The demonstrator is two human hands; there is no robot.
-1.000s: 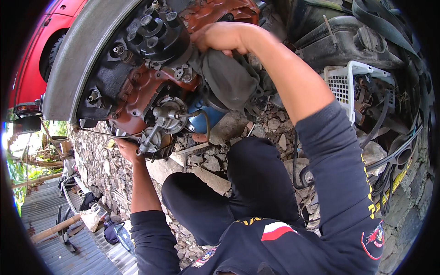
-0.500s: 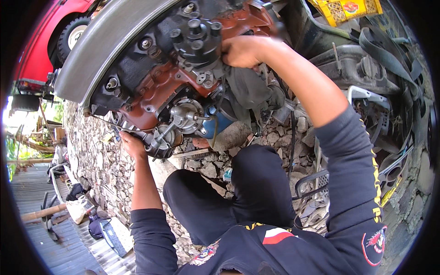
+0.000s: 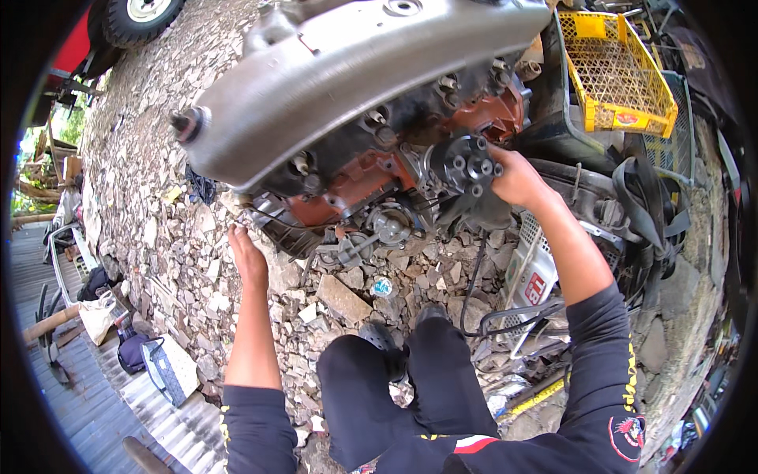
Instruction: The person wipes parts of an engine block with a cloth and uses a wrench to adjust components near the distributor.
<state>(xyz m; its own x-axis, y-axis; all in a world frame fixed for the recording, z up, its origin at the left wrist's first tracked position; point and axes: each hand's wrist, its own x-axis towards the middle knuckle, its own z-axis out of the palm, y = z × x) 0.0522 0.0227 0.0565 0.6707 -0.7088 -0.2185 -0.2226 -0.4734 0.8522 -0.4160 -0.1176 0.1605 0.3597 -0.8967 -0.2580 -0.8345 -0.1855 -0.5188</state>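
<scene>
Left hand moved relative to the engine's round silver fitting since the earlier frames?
Yes: the left hand has shifted leftward, away from the round silver fitting on the engine; the gap is wider now.

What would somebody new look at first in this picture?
Probably the big engine, its long silvery cover curving across the top middle. Next might be the bright yellow crate at upper right, or the right hand at the black knobbed cap on the engine's side. A red vehicle peeks in at upper left.
</scene>
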